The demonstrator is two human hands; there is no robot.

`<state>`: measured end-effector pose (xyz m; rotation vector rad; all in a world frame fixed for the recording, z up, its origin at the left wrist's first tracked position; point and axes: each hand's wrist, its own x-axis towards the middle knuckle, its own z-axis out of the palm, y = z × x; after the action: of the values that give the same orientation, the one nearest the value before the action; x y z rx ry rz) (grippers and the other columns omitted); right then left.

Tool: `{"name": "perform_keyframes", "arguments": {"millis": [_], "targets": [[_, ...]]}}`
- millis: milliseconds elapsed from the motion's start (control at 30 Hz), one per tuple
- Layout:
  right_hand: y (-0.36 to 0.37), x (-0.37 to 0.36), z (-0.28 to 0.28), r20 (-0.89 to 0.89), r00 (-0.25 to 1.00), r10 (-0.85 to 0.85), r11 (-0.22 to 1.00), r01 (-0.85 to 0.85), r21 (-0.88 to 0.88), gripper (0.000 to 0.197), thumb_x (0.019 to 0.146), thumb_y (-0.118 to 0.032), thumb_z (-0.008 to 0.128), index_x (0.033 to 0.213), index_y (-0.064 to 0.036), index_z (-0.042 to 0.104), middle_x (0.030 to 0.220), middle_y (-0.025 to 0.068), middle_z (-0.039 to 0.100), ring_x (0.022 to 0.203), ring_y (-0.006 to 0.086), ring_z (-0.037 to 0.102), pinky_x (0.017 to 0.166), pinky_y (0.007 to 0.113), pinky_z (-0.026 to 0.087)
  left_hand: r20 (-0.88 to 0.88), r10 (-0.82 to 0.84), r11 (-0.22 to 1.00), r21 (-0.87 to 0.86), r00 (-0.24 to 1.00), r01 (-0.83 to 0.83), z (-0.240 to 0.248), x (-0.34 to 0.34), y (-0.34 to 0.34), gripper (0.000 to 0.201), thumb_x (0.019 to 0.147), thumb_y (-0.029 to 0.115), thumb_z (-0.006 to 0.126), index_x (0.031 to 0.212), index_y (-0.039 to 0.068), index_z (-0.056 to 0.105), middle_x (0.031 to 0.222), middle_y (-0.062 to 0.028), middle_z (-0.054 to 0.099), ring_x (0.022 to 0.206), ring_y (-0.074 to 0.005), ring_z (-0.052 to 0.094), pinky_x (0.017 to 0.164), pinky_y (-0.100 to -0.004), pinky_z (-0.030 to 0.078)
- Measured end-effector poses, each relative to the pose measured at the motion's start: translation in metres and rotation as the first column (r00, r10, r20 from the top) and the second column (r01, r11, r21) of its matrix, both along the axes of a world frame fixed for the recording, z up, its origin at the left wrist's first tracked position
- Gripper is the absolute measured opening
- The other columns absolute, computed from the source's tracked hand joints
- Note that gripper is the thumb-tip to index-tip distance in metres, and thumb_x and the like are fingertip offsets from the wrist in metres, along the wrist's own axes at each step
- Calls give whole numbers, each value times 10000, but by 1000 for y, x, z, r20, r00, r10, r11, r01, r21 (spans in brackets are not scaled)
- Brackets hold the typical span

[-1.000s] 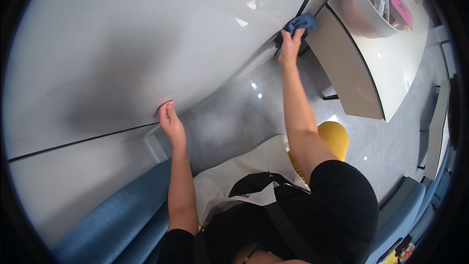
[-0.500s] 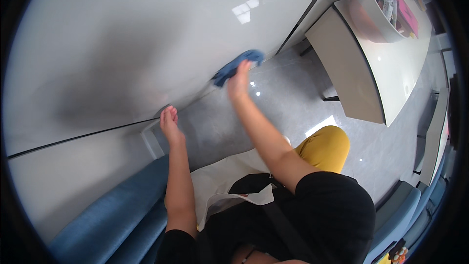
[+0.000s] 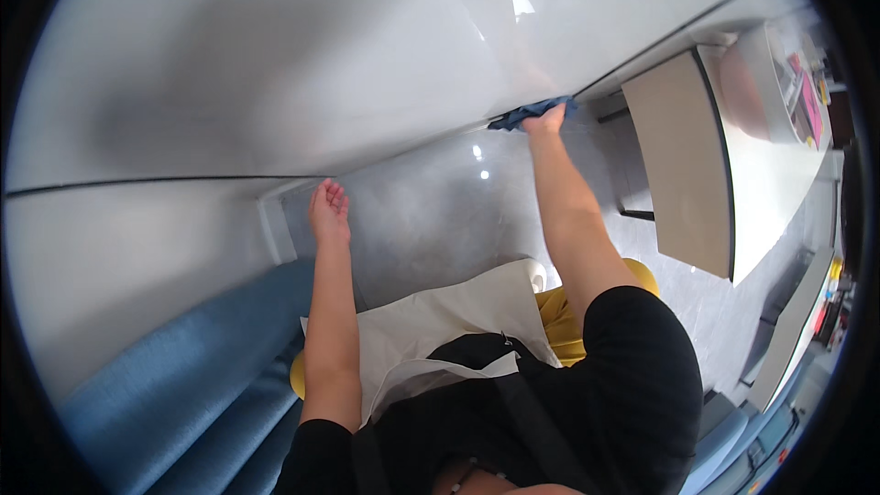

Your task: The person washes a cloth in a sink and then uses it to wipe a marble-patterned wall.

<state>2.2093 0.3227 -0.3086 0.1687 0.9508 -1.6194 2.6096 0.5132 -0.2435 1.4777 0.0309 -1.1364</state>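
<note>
My right hand [image 3: 544, 119] grips a dark blue cloth [image 3: 532, 114] and presses it along the bottom edge of a glossy white panel [image 3: 394, 55], close to the grey floor. That arm stretches out to the front right. My left hand [image 3: 330, 211] is raised near the lower left end of the panel, with its fingers loosely curled in. Nothing shows in it, and whether it touches the panel's edge I cannot tell.
A white table [image 3: 678, 156] stands at the right, bearing a pale pink tub [image 3: 747, 82] filled with small items. A blue upholstered seat [image 3: 192, 339] lies at lower left. A white apron [image 3: 440, 307] hangs over my lap, above yellow trousers [image 3: 561, 325].
My right hand has slid the cloth to the right along the panel's bottom edge, and that arm reaches farther. The whole view has shifted; my left hand keeps its curled pose.
</note>
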Motion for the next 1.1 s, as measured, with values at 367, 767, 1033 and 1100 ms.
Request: {"name": "perform_keyframes", "arguments": {"millis": [367, 767, 1033, 1100], "targets": [[81, 276, 0, 507, 822, 258, 933, -349, 90, 666, 904, -598, 283, 1370, -147, 436, 1417, 84, 421, 1286, 333, 387, 1076, 579, 262, -19, 147, 988, 41, 989, -147, -17, 69, 51, 269, 934, 298, 502, 1118, 120, 585, 1024, -26, 603, 985, -164, 558, 915, -363, 409], [124, 410, 92, 686, 637, 351, 886, -462, -24, 445, 940, -289, 304, 1242, -51, 529, 1335, 131, 488, 1200, 355, 462, 1031, 560, 331, 40, 302, 953, -29, 952, -301, 45, 101, 67, 248, 897, 277, 561, 1095, 132, 594, 1000, -10, 598, 964, -149, 557, 899, -340, 401], [110, 345, 285, 751, 530, 395, 782, -622, 28, 473, 965, -244, 245, 1269, 59, 442, 1307, 225, 473, 1184, 377, 480, 1001, 536, 390, 51, 279, 937, -235, 959, -259, 112, 86, 38, 225, 900, 277, 560, 1055, 122, 608, 969, -6, 613, 933, -140, 580, 831, -292, 434], [131, 335, 342, 699, 534, 475, 747, -665, 0, 477, 983, -225, 215, 1244, 111, 429, 1235, 259, 506, 1115, 379, 526, 948, 521, 453, 56, 290, 920, -293, 955, -262, 126, 81, 42, 215, 909, 278, 551, 1036, 114, 609, 952, -6, 612, 918, -136, 582, 816, -279, 439]]}}
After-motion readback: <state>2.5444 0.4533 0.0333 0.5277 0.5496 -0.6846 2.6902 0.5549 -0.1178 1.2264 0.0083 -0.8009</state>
